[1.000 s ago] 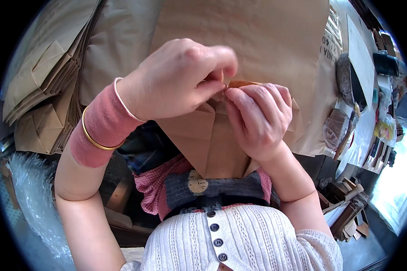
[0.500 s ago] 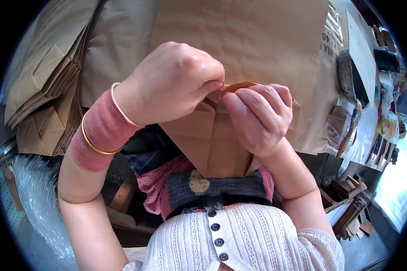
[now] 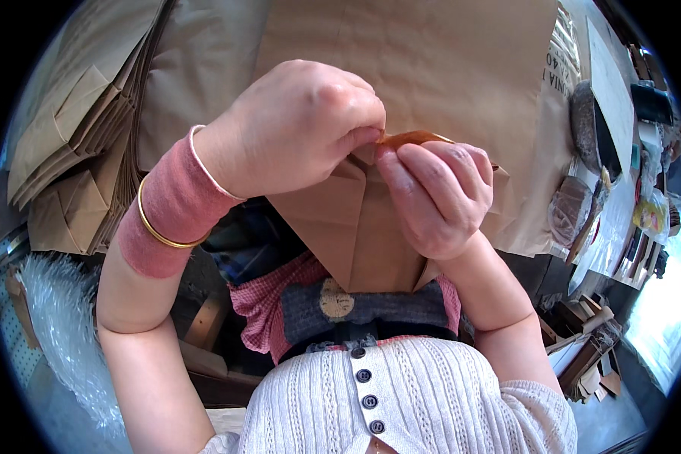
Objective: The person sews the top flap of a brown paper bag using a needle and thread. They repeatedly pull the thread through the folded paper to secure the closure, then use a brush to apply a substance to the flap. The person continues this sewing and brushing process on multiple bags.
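Observation:
A thin, glossy orange-brown strip [image 3: 418, 138] spans the short gap between my hands. My left hand [image 3: 299, 125], with a pink wristband and a gold bangle at its wrist, is closed and pinches the strip's left end. My right hand [image 3: 443, 193] has its fingers curled in on the strip from the other side. Below them a folded brown paper piece [image 3: 378, 234], like a bag's folded end, lies at the table's near edge and reaches over my lap. My hands cover part of its upper edge.
Large brown paper sheets [image 3: 424, 60] cover the table. Folded paper bags [image 3: 76, 197] are stacked at the left. At the right are a dark-hollowed stone-like block [image 3: 585, 121], a plastic-wrapped lump [image 3: 569, 208] and a white board [image 3: 611, 83]. Clear plastic strands [image 3: 64, 333] hang lower left.
My left hand has shifted slightly up and right, and my right hand slightly right. Both keep their grip on the strip, and more of its orange surface shows.

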